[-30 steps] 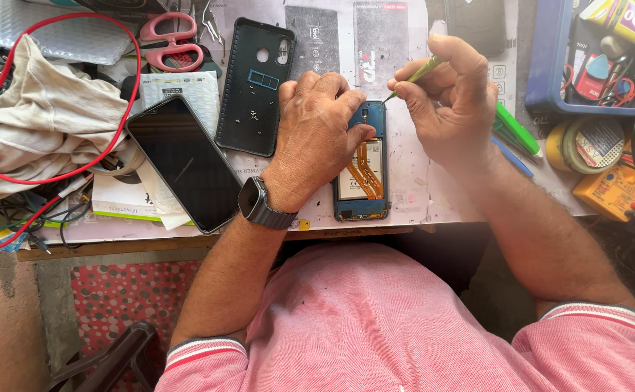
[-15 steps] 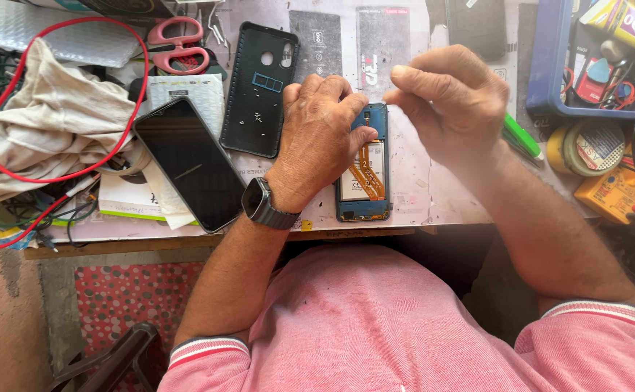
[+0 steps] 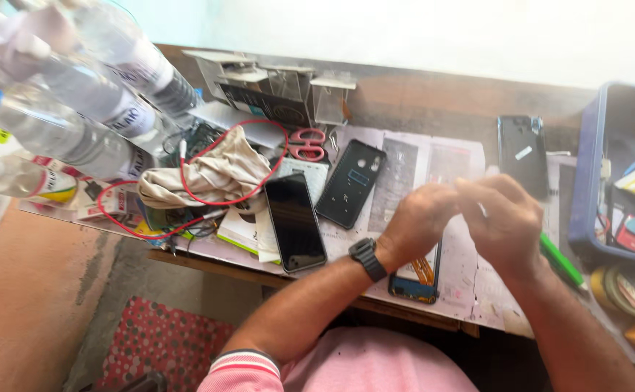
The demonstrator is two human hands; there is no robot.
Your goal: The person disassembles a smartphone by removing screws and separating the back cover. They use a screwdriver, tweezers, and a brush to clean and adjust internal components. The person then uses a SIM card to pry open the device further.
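Observation:
My left hand (image 3: 420, 221), with a black watch (image 3: 369, 258) on the wrist, hovers above an opened phone (image 3: 413, 283) whose orange ribbon and blue frame show beneath it. My right hand (image 3: 505, 223) is just to the right, its fingers meeting the left hand's fingertips. Both hands are blurred, and I cannot make out whether anything small is pinched between them. The opened phone lies flat near the table's front edge, partly hidden by the left hand.
A black phone (image 3: 296, 221) and a black back cover (image 3: 350, 183) lie to the left, a second dark cover (image 3: 522, 154) at the back. Red scissors (image 3: 306, 143), a cloth (image 3: 209, 174) with red wire, water bottles (image 3: 78, 109), a blue bin (image 3: 592, 189), a green pen (image 3: 560, 261).
My left hand has lifted off the opened phone and both hands have come together above it. The view has swung up and left, showing bottles and the wall.

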